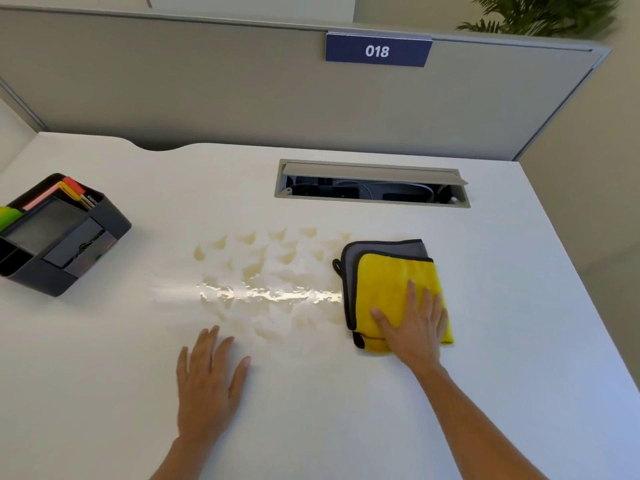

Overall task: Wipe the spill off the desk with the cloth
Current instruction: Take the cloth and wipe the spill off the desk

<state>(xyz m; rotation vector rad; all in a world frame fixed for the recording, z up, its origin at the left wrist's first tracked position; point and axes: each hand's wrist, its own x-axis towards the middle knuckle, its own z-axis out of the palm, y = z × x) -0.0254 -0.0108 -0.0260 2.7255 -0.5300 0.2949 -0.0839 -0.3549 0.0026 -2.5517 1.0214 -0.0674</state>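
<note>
- right hand (412,323) flat and spread on the cloth (391,292), palm down on its near half, pressing rather than gripping; looks set to push the cloth leftward through the wet patch.
- left hand (207,382) flat and empty on the bare counter (104,393), fingers spread, just short of the spill's near edge; probably there to brace the body, kept on dry surface.
- cloth folded into a thick pad, yellow plush face up, grey layers and dark trim showing at its far and left edges; sits right of centre, its left edge touching the spill (266,275).
- spill: pale tan, broken into scattered patches and beads, with a glossy streak of glare across the middle; spread over the centre of the counter, looks barely wiped.
- dark desk organiser (59,237) near the left edge, well apart from the liquid; open cable tray (372,183) toward the far edge, clear of it too.
</note>
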